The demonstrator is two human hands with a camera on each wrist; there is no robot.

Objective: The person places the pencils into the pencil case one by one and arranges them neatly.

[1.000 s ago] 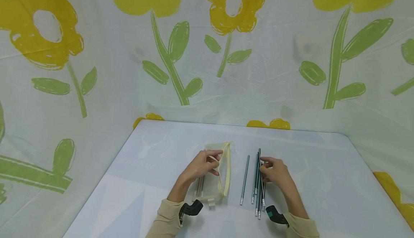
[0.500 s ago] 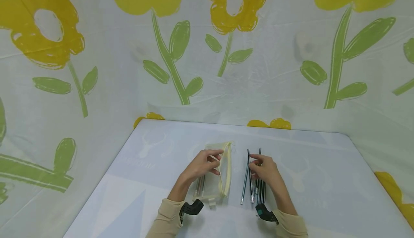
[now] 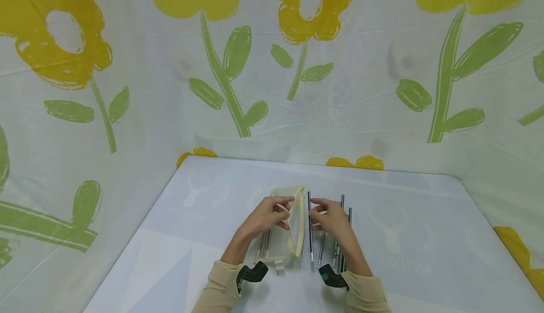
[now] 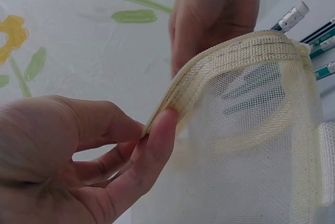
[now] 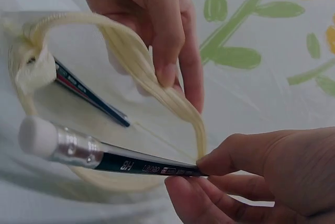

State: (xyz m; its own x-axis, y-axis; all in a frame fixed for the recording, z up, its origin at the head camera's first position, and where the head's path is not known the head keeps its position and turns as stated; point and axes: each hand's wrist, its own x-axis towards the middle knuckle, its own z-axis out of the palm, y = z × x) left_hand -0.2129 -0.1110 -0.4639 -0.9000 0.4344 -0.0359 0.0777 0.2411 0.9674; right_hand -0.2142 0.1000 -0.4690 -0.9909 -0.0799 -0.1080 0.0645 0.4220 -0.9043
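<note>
A cream mesh zip pouch (image 3: 277,248) lies on the table with its mouth gaping to the right. My left hand (image 3: 265,217) pinches the zipper edge (image 4: 201,59) between thumb and fingers, lifting it. Just outside the mouth, my right hand (image 3: 331,218) holds a dark green pencil (image 5: 133,164) in a thumb-and-finger pinch. Its white eraser end points toward me in the head view. Inside the pouch, another pencil (image 5: 94,96) shows through the opening in the right wrist view.
One loose pencil (image 3: 321,250) lies just right of the held one. Several more pencils (image 3: 342,261) lie in a bunch, partly hidden under my right hand and wrist. A flowered curtain (image 3: 348,91) hangs behind the table (image 3: 425,237).
My right hand has moved left from the bunch, bringing one pencil over the loose pencil to the pouch mouth. My left hand has stayed on the zipper edge.
</note>
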